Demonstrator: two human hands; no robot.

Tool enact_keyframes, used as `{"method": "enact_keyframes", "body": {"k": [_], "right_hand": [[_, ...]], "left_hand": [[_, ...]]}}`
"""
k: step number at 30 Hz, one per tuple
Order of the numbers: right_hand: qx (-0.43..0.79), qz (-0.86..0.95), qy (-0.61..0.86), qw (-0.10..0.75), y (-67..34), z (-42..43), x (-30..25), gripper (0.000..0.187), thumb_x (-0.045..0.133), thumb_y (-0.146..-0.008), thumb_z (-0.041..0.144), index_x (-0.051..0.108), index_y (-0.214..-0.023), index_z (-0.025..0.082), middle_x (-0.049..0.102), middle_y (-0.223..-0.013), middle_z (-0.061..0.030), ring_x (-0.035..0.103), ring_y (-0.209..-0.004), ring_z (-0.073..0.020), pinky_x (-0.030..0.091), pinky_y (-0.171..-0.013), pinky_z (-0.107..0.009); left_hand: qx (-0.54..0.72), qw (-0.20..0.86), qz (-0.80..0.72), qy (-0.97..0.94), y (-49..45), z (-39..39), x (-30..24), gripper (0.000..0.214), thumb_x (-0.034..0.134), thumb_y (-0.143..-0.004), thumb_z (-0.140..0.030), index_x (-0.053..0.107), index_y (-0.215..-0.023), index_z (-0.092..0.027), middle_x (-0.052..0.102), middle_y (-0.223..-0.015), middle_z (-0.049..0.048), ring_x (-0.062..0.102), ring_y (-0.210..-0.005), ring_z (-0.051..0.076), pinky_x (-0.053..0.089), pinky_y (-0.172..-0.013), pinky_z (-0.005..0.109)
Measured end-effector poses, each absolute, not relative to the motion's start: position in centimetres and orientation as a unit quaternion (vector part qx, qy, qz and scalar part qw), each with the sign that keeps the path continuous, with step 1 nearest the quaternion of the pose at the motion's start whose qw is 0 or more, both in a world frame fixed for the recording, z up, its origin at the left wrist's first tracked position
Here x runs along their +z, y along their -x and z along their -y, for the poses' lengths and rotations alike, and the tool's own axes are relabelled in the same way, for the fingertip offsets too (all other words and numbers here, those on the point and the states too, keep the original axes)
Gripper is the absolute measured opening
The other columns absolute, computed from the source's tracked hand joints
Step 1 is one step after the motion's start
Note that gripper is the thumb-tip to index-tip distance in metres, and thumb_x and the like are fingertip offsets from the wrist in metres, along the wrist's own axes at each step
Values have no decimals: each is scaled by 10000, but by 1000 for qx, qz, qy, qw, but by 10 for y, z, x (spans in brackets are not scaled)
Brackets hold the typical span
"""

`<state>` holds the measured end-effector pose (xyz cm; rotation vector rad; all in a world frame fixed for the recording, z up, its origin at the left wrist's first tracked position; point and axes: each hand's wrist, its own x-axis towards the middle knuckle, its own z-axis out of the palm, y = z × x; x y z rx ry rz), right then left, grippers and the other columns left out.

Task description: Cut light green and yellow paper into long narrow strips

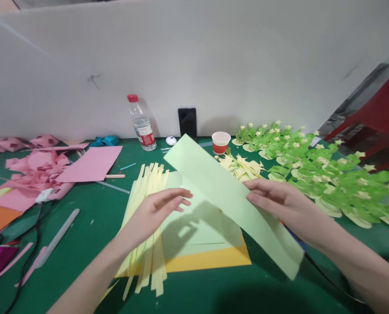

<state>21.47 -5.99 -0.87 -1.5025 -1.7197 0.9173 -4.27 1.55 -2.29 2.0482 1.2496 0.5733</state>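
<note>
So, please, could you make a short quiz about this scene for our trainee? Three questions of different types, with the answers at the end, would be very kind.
1. Which of the person's hands holds the light green sheet?
2. True or false: that sheet lies flat on the table.
3. What colour is the bottle cap? A) blue B) red C) white

Key:
1. The right hand.
2. False: it is held up at a tilt.
3. B
</note>
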Motion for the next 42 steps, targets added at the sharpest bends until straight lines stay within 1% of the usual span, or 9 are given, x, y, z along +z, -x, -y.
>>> {"method": "enact_keyframes", "body": {"k": [2,5,11,16,20,25,28,35,42], "right_hand": [[419,611,570,355,-207,52,-10,290,460,-825,394,590,-1002,204,654,-845,-36,610,-739,-158,471,-587,-228],[427,605,562,368,-195,45,-15,400,454,-816,328,464,-1195,199,632,-877,-48,609,-770,-154,501,-629,-247],[216,742,497,395,-179,50,-25,331,387,-856,161,498,-1158,240,629,-1036,-61,620,-860,-147,536,-669,-242],[-8,759,477,443,-167,55,-24,551,422,-833,55,270,-1338,214,562,-1150,-95,575,-991,-155,532,-697,-217],[-56,777,458,428,-163,53,-18,530,439,-847,113,265,-1342,184,600,-1087,-101,573,-1012,-169,536,-741,-232],[58,781,498,371,-164,55,-21,668,523,-780,328,230,-1355,157,570,-1195,-146,614,-980,-239,578,-631,-289],[217,755,508,353,-165,59,-21,705,594,-711,334,316,-1339,172,574,-1202,-121,607,-995,-253,567,-702,-297],[494,649,435,382,-172,53,-1,440,478,-761,152,545,-1173,291,649,-1054,3,620,-909,-162,523,-723,-226],[634,449,466,423,-185,40,-2,199,503,-735,152,677,-788,234,677,-720,32,627,-624,-113,487,-557,-181]], "left_hand": [[260,478,-412,-731,22,-6,-18,306,417,-846,-380,634,-931,-181,699,-932,61,670,-784,177,547,-681,270],[291,546,-409,-671,-1,5,-12,240,474,-825,-339,616,-720,-176,674,-736,13,667,-692,150,538,-679,242],[294,566,-466,-613,-8,11,-5,202,555,-749,-267,605,-577,-173,635,-564,-20,620,-509,117,524,-566,210],[321,544,-461,-623,-8,18,-3,218,591,-712,-247,610,-506,-177,625,-480,-22,591,-465,107,489,-504,182],[359,487,-443,-661,-12,20,1,204,606,-704,-225,620,-505,-180,640,-491,-32,580,-479,90,453,-482,151],[350,430,-436,-709,-9,22,1,167,641,-702,-239,636,-546,-179,669,-556,-29,585,-531,105,412,-439,153],[332,478,-419,-697,-8,24,-2,144,669,-702,-274,653,-586,-189,698,-630,-28,610,-581,123,456,-490,176],[345,541,-362,-676,-8,21,-6,58,665,-714,-257,692,-669,-232,716,-708,-26,646,-679,161,522,-627,243],[339,462,-360,-736,-1,15,-4,196,500,-799,-246,658,-916,-246,674,-898,30,602,-671,152,502,-585,249]]}}
